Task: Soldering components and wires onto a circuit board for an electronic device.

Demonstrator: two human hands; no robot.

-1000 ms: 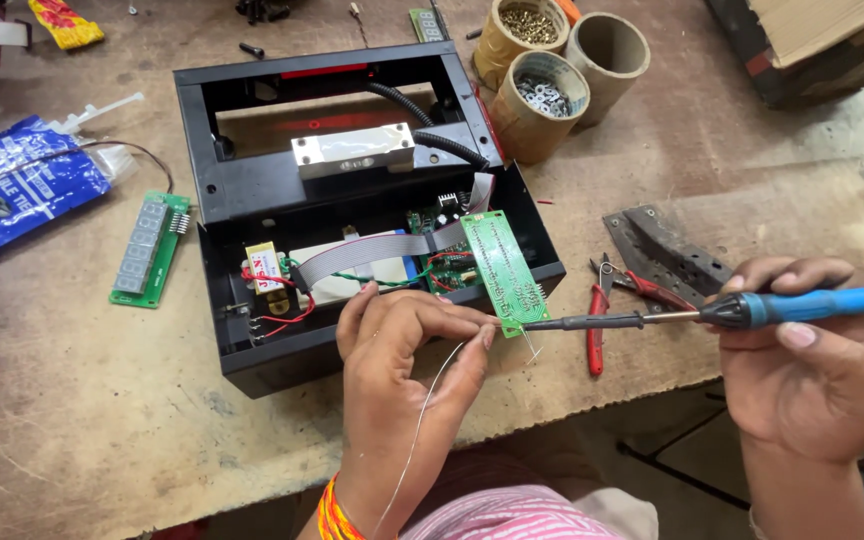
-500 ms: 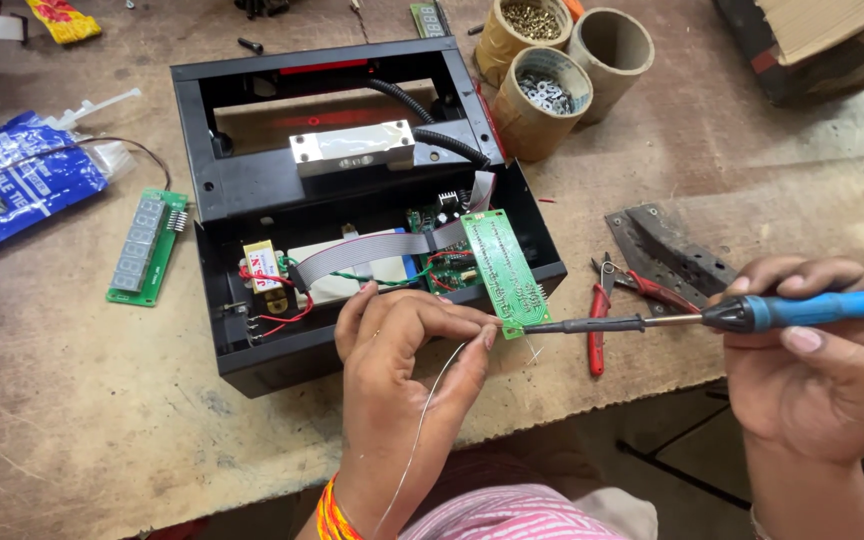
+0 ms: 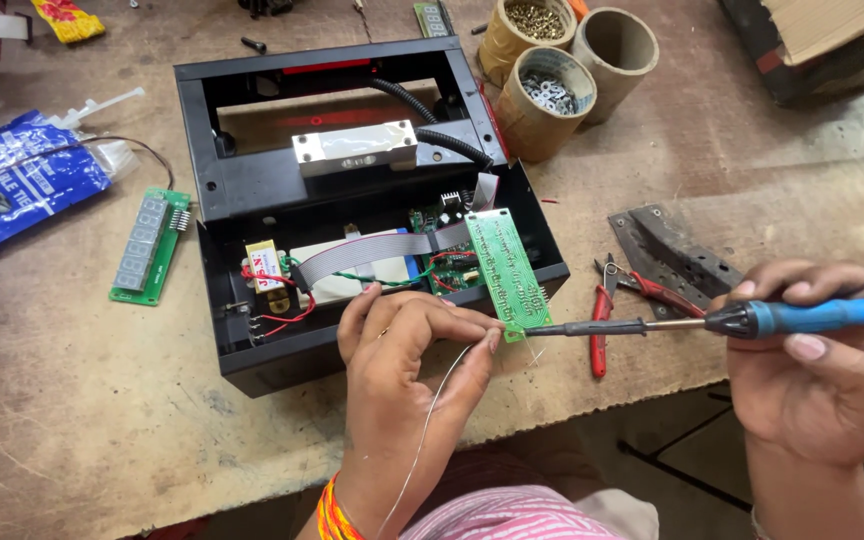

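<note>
Solder wire (image 3: 430,420) is pinched by left hand (image 3: 407,350) fingers; soldering iron (image 3: 712,322) (blue-handled) is gripped by right hand (image 3: 817,375) at green circuit board (image 3: 507,265).

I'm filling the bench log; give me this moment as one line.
left hand: feeds solder wire | right hand: holds soldering iron | tip at green circuit board

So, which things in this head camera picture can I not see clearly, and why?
- Solder joint: the iron tip meets the green board at its lower edge; the joint is too small to judge.
- Solder wire: the left hand hides where the fingers pinch it.
- Soldering iron: its blue handle is cut off by the right edge and partly covered by the right hand.
- Red pliers: crossed by the iron shaft.
</note>
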